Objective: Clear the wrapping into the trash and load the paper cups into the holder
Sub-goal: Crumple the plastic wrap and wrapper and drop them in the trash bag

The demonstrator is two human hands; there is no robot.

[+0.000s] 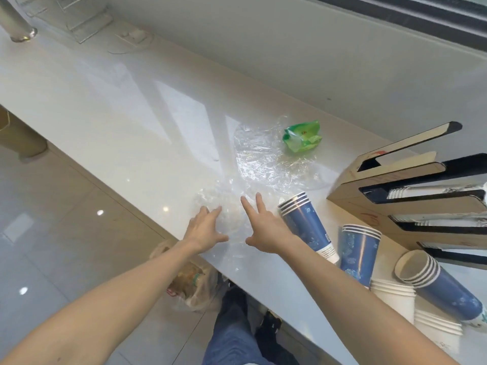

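Observation:
Clear crumpled plastic wrapping (266, 164) is spread over the white counter (118, 106), with a second clear piece (224, 204) near the front edge. My left hand (204, 227) and my right hand (263, 227) hover over that nearer piece, fingers spread, holding nothing. A green wrapper (301, 138) lies crumpled behind the plastic. Short stacks of blue paper cups (308, 227) (359, 248) (442, 288) lie on their sides to the right, beside white cup stacks (395, 299). The cardboard cup holder (400, 188) lies at the far right with white cups in its slots.
A plastic trash bag (195, 283) with rubbish sits on the tiled floor below the counter edge. Clear acrylic stands (87, 25) and a metal post (15, 25) are at the far left of the counter. My legs and shoes show under the counter.

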